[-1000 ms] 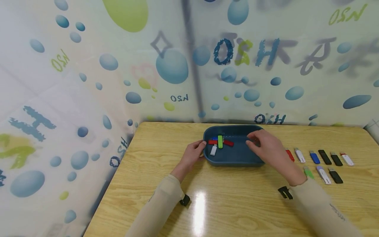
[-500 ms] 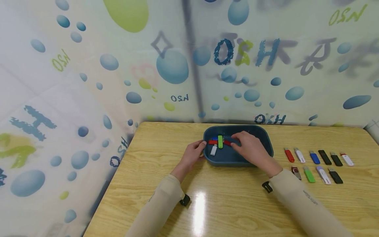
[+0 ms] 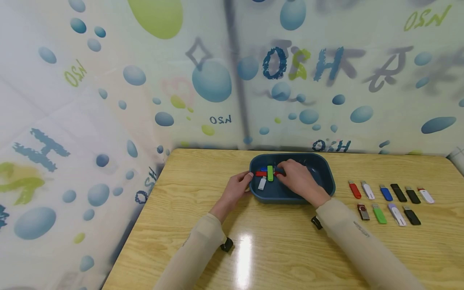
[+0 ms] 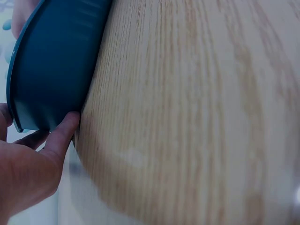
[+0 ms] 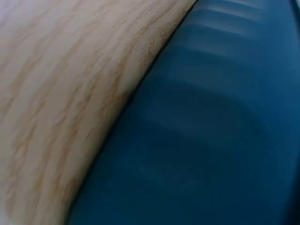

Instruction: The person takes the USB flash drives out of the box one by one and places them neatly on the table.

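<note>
A dark blue plastic bin [image 3: 290,200] stands on the table. My left hand [image 3: 236,188] holds its left end, thumb at the rim and fingers against the outer wall; the left wrist view shows these fingers [image 4: 63,136] touching the bin's corner. Inside, at the left, lie a green USB stick [image 3: 270,173], a white one [image 3: 262,183], a red one [image 3: 260,174] and a blue one [image 3: 264,169]. My right hand [image 3: 299,177] reaches into the bin, thumb and index finger apart beside another red stick, mostly hidden. The right wrist view shows only bin wall and table.
To the right of the bin, several USB sticks lie in two rows on the wooden table [image 3: 174,225], among them a red one [image 3: 355,189], a blue one [image 3: 386,193] and a green one [image 3: 380,214]. A patterned curtain [image 3: 203,133] hangs behind the table.
My right hand has moved left inside the bin, from its right end to beside the USB sticks, covering most of one red stick. My left hand has stayed at the bin's left end.
</note>
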A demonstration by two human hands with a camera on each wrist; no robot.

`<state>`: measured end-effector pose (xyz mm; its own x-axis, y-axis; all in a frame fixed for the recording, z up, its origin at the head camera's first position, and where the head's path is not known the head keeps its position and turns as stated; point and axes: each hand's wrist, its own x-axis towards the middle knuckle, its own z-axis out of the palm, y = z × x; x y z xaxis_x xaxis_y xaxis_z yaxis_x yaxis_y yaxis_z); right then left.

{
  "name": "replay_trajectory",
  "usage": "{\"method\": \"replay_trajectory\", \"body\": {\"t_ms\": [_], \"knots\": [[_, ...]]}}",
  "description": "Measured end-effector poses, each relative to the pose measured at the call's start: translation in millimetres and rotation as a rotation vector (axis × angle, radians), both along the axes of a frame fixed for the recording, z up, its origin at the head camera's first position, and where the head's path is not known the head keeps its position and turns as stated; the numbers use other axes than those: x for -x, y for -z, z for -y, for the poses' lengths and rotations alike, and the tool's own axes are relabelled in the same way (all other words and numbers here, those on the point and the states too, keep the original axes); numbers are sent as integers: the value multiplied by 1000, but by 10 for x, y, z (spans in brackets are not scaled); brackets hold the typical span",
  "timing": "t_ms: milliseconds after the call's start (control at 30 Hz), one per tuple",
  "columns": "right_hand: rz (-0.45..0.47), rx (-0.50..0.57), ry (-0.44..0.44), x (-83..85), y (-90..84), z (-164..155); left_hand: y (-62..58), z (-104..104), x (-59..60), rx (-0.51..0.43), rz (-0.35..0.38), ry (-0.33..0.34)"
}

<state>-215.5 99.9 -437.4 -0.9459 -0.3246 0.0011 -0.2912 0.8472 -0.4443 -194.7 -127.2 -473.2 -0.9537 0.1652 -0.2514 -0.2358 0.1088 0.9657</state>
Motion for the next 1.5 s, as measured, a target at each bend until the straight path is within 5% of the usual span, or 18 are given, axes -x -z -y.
{"method": "replay_trajectory", "body": {"t_ms": [933, 1500], "knots": [[-19, -87, -19, 167, 128, 98, -13, -16, -2, -1, -6, -2], [25, -80, 11, 113, 93, -2, 7, 6, 0, -2, -6, 1]]}}
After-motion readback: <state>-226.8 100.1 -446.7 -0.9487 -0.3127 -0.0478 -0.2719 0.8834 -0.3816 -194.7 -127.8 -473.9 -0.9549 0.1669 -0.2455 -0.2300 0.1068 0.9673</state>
